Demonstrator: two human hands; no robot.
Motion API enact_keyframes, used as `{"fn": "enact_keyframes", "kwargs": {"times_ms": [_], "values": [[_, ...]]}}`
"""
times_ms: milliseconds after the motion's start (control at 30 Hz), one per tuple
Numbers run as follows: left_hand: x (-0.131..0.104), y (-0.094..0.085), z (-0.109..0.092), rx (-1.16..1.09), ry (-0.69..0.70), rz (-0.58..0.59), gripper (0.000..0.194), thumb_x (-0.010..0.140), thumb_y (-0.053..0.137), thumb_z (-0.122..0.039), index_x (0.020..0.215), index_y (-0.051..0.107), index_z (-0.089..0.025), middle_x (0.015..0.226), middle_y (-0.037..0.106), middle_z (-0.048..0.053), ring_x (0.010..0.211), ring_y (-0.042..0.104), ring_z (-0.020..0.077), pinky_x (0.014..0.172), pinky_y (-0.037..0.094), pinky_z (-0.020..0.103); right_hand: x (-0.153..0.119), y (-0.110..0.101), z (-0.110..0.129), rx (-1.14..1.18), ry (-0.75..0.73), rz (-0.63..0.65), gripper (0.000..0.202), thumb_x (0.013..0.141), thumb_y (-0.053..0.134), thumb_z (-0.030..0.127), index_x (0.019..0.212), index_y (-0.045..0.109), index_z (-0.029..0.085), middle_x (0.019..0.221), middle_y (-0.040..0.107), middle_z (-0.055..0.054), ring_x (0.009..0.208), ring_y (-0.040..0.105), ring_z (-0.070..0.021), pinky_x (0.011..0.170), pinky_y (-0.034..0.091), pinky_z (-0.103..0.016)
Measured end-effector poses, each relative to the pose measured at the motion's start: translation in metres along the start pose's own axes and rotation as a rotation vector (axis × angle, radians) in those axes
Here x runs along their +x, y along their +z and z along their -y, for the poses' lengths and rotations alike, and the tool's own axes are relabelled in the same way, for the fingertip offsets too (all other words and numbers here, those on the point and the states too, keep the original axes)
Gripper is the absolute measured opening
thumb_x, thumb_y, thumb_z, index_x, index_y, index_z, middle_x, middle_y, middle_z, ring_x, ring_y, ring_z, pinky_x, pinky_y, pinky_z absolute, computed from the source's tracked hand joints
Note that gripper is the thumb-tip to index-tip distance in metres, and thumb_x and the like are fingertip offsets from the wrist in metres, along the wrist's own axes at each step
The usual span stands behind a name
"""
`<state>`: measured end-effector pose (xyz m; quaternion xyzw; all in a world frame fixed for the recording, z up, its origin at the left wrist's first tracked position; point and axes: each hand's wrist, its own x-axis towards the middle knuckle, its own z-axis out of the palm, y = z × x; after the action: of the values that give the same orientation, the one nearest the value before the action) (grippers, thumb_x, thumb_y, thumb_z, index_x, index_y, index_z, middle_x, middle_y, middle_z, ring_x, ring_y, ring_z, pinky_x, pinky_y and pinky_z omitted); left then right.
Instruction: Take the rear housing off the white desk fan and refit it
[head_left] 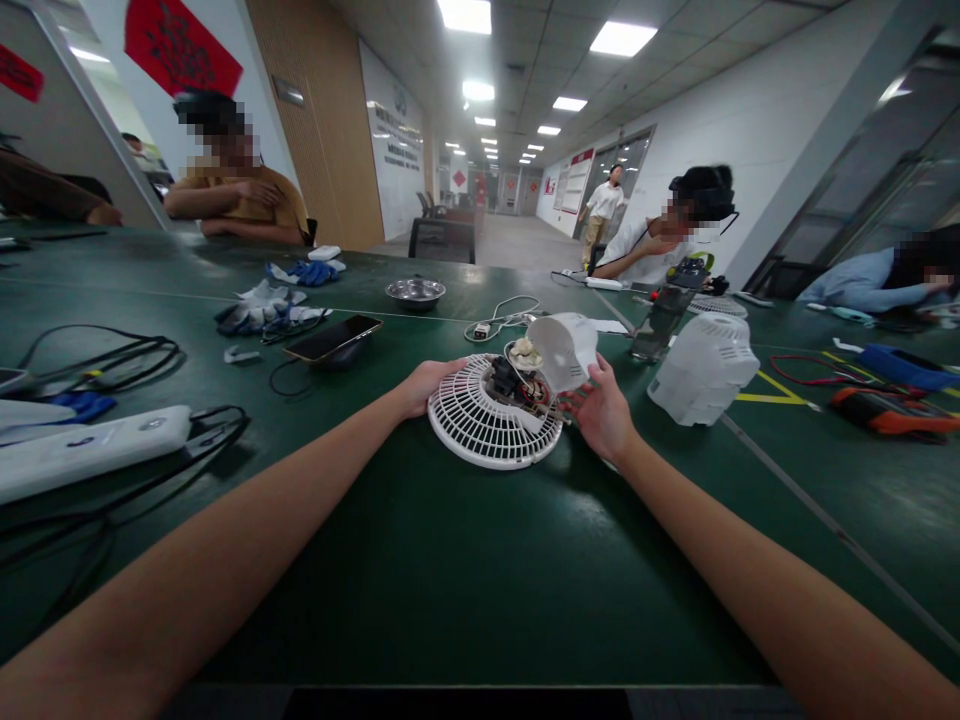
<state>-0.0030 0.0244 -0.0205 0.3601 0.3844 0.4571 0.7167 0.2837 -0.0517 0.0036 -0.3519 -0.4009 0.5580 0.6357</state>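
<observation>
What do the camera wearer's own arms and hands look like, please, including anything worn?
The left hand and right hand wear no gloves. The left forearm and right forearm are bare to the picture's edge, with no sleeve, watch or bracelet showing.

Round white fan cage w/ thin ribs is on or just over the green table, can't tell which. Black motor sits bare near its mid., wires showing. White cover, curved like a cup, is tipped up at the far R side, w/ a small cream part on its L.
</observation>
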Motion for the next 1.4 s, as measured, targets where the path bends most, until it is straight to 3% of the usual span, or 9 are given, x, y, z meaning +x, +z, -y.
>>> {"fn": "enact_keyframes", "kwargs": {"times_ms": [200,433,567,667,933,1100,1400], "values": [[0.001,0.001,-0.001,-0.003,-0.019,-0.007,0.017,0.096,0.061,-0.014,0.105,0.072,-0.004,0.097,0.077,0.019,0.081,0.077,0.0219,0.082,0.065,0.035,-0.001,0.002,-0.005,-0.135,-0.116,0.006,0.061,0.080,0.069,0.041,0.135,0.042,0.036,0.100,0.064,0.002,0.076,0.063,-0.0174,0.063,0.055,-0.033],[0.009,-0.006,0.002,0.011,-0.011,0.019,0.019,0.096,0.061,-0.016,0.106,0.072,-0.003,0.099,0.077,0.019,0.082,0.077,0.0227,0.084,0.065,0.036,-0.007,0.003,-0.010,-0.526,-0.466,0.093,0.076,0.084,0.070,0.045,0.147,0.029,0.038,0.113,0.063,-0.005,0.092,0.065,-0.0247,0.082,0.061,-0.048],[0.008,-0.005,0.002,0.002,-0.017,0.013,0.019,0.096,0.062,-0.015,0.108,0.072,-0.005,0.102,0.077,0.019,0.087,0.078,0.0237,0.087,0.064,0.037,-0.015,0.008,-0.009,-0.760,-0.597,0.171,0.082,0.080,0.077,0.045,0.148,0.031,0.038,0.128,0.061,-0.007,0.097,0.067,-0.0263,0.090,0.059,-0.054],[0.005,-0.002,-0.001,0.020,-0.028,-0.012,0.017,0.095,0.065,-0.016,0.106,0.072,-0.006,0.100,0.077,0.018,0.085,0.078,0.0231,0.085,0.064,0.036,-0.018,0.010,-0.006,-0.937,-0.668,0.159,0.078,0.080,0.077,0.041,0.146,0.038,0.034,0.135,0.059,-0.009,0.103,0.066,-0.0286,0.094,0.056,-0.056],[0.006,-0.005,0.001,0.040,0.008,0.014,0.017,0.094,0.066,-0.017,0.105,0.072,-0.005,0.103,0.077,0.017,0.087,0.077,0.0224,0.085,0.064,0.035,-0.018,0.008,0.001,-1.131,-0.676,0.208,0.074,0.079,0.070,0.032,0.146,0.039,0.027,0.142,0.055,-0.014,0.115,0.062,-0.0346,0.095,0.053,-0.057],[0.009,-0.009,0.003,0.047,0.009,0.021,0.019,0.094,0.067,-0.019,0.104,0.072,-0.005,0.105,0.077,0.018,0.090,0.077,0.0237,0.086,0.063,0.036,-0.020,0.010,0.002,-1.160,-0.650,0.229,0.074,0.084,0.068,0.038,0.148,0.035,0.027,0.145,0.053,-0.015,0.123,0.058,-0.0372,0.097,0.052,-0.059],[0.008,-0.007,0.002,0.057,0.010,0.006,0.018,0.094,0.067,-0.019,0.104,0.073,-0.005,0.102,0.077,0.018,0.088,0.077,0.0234,0.085,0.063,0.037,-0.018,0.013,0.000,-1.141,-0.624,0.219,0.074,0.082,0.073,0.040,0.146,0.039,0.027,0.139,0.058,-0.015,0.111,0.065,-0.0331,0.087,0.059,-0.054]]}}
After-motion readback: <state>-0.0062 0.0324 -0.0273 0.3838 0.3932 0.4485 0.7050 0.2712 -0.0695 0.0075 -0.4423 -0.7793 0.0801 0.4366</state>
